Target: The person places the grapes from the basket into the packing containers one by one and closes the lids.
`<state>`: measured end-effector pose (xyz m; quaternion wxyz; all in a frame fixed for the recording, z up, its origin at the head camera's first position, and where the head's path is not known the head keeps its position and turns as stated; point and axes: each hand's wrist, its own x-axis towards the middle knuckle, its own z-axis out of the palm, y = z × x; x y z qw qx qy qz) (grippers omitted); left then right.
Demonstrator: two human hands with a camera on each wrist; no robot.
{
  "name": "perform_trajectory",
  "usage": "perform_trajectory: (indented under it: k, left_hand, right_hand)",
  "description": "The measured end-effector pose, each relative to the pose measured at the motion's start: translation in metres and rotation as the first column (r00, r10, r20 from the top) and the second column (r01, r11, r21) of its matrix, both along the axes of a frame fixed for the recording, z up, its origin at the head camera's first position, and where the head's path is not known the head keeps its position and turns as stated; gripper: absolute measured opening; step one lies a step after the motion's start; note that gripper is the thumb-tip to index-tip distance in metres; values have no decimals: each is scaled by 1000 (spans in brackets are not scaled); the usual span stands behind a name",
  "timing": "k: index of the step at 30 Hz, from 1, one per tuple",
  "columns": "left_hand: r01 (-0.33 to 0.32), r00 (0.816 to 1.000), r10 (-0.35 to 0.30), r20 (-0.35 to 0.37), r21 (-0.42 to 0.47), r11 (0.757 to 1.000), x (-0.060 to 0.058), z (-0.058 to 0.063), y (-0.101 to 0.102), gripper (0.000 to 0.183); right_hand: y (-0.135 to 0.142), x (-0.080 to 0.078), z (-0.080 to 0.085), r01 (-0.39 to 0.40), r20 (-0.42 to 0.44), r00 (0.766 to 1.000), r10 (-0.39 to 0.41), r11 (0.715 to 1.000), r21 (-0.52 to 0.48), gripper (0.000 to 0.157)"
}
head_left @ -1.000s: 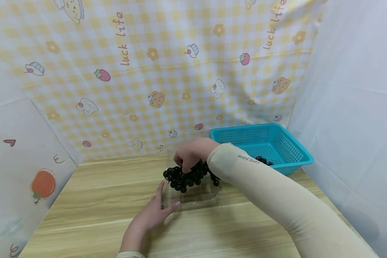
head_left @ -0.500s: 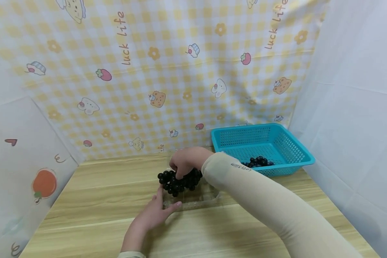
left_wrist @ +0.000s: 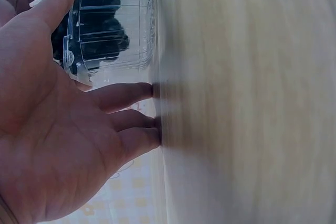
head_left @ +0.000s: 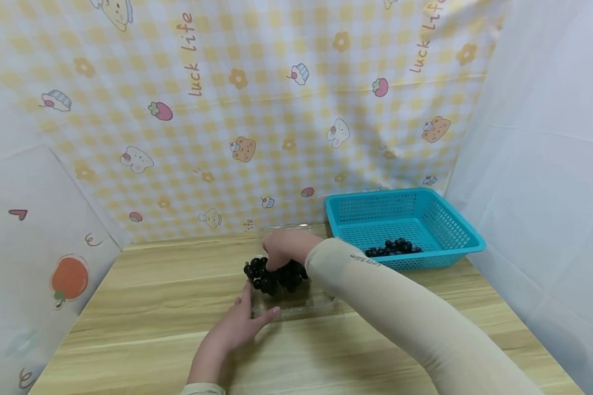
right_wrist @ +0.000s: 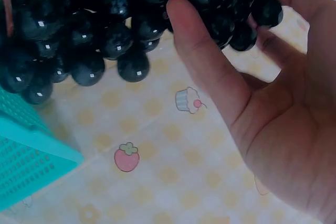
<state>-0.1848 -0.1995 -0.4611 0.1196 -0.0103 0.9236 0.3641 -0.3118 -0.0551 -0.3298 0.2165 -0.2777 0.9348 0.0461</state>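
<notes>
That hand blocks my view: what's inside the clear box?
Dark grapes, gripped by the right hand, are partly inside the clear box, some above its rim. They cover much of its floor; anything underneath is hidden.

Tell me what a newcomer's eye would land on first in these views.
Most likely the bright turquoise basket, at the far right of the wooden table, with dark grapes lying in it. Next, the black bunch that the right hand grips at the clear plastic box, with the left hand at the box's near left corner. Behind hangs a yellow-checked cloth reading "luck life".
</notes>
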Motion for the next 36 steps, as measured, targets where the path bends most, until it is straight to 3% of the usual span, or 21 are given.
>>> perform_trajectory:
  k: [3, 5, 6, 14, 21, 25, 28, 31, 33, 36]
  left_hand:
    - [-1, 1000, 1, 1, 9, 1000, 0, 1, 1, 119]
    - [0, 1000, 0, 0, 14, 1000, 0, 1, 1, 118]
    - [0, 1000, 0, -1, 16, 1000, 1, 2, 2, 117]
    - [11, 1000, -11, 5, 2, 1000, 0, 4, 5, 115]
    - [6, 1000, -6, 10, -16, 1000, -1, 3, 6, 116]
    - [0, 1000, 0, 11, -21, 1000, -1, 3, 6, 116]
    - [-4, 1000, 5, 18, -20, 1000, -1, 3, 6, 117]
    - [-7, 1000, 7, 29, -17, 1000, -1, 2, 6, 118]
    - [-7, 999, 8, 32, -17, 1000, -1, 2, 6, 118]
    - [-9, 999, 10, 32, -15, 1000, 0, 3, 6, 119]
  right_hand:
    - [-3, -1, 2, 97, 11, 995, -97, 995, -29, 31]
    - [-5, -1, 0, 136, 29, 990, -135, 989, -54, 16]
    - [-5, -1, -1, 143, 28, 990, -142, 988, -64, 15]
    - [-3, 5, -21, 137, -33, 989, -144, 979, -150, 25]
    - [3, 0, -32, 105, -12, 994, -105, 993, -48, 10]
    - [11, -6, -34, 161, 134, 980, -148, 983, -88, 29]
    - [18, -9, -26, 163, 229, 964, -133, 979, -120, 50]
    - [25, -11, -12, 82, 176, 982, -67, 994, -78, 67]
    - [31, -12, -5, 21, 99, 995, -20, 1000, -13, 67]
    - [39, -13, 1, -8, 19, 1000, 7, 997, 79, 61]
